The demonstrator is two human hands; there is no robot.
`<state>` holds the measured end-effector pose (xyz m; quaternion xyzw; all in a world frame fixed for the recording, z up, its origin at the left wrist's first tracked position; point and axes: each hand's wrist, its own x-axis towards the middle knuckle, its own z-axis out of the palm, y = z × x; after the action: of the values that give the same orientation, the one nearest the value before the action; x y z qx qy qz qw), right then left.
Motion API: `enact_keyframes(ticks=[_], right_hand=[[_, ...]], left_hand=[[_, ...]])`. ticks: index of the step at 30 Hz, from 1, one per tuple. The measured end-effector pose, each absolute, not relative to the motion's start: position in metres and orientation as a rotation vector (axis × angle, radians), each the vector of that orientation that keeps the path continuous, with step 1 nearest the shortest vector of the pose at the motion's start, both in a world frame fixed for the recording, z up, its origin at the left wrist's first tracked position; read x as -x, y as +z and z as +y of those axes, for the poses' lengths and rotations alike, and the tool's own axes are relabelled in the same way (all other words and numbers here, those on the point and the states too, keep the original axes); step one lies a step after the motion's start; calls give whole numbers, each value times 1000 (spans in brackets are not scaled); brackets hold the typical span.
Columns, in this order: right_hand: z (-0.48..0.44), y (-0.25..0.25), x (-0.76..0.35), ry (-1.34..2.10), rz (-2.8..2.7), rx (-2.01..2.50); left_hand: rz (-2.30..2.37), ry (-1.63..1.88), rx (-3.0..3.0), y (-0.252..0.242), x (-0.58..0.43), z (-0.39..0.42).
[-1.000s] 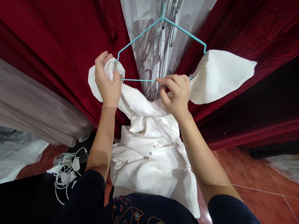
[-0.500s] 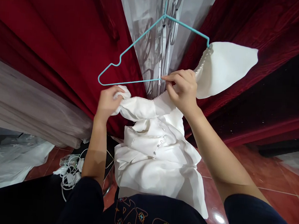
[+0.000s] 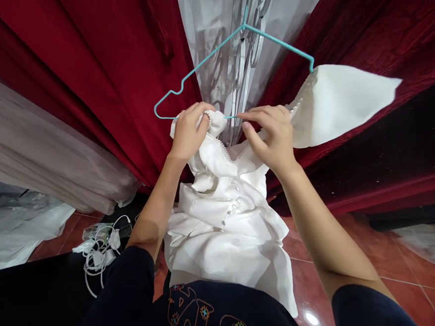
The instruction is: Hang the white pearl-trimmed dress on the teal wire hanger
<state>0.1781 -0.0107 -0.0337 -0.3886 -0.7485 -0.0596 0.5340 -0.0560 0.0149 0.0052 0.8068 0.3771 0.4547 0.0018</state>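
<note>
A white dress (image 3: 233, 199) with a beaded neckline and a row of buttons hangs in front of me. Its right-hand sleeve (image 3: 348, 105) is looped over one end of a light blue clothes hanger (image 3: 210, 51). My left hand (image 3: 190, 134) is closed on the gathered left-hand sleeve (image 3: 216, 123), bunched at the hanger's bottom bar and covering part of it. At the bar's middle, the fingertips of my right hand (image 3: 273, 134) grip the hanger, the thumb a little apart below. The bar's right part is hidden behind that hand.
Red curtains (image 3: 79, 64) flank pale fabric and several white hangers (image 3: 239, 65) on a rail behind. Pale drapes (image 3: 47, 146) hang at the left. A tangle of white cables (image 3: 99, 259) lies on a black surface at lower left. Reddish tiles (image 3: 309, 288) cover the floor.
My left hand has moved up and to the right, carrying the bunched sleeve from below the bar onto it. The hanger has shifted slightly right; my right hand stays at the bar.
</note>
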Motion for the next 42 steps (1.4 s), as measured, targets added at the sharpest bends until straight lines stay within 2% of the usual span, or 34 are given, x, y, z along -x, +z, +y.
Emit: enact_keyframes(ticks=[6,8,13,19,26,32,35,38,42], right_hand=[[-5,-12,-221,-609,-1369,918],[6,-7,-240,-648,-1343,979],[28,6,-274,-458,-1361,1243],[40,20,-290,-403,-1155,1245],[71,14,-302,-35,-993,1263],[76,21,-301,55,-866,1355],[67,8,-302,171,-797,1476],[45,-18,-300,186,-997,1443],[1,-32,-280,12,-1716,1154]], left_hand=[[1176,1333,-2577,-7,49,15],[1190,1303,-2589,-3,52,13],[1288,1245,-2608,8,60,8],[1250,1191,-2569,18,61,0],[1261,1148,-2592,30,74,-2],[1220,1171,-2589,31,80,-6],[1153,1215,-2549,29,80,-7],[1142,1234,-2532,26,76,-4],[1156,1256,-2496,21,69,4]])
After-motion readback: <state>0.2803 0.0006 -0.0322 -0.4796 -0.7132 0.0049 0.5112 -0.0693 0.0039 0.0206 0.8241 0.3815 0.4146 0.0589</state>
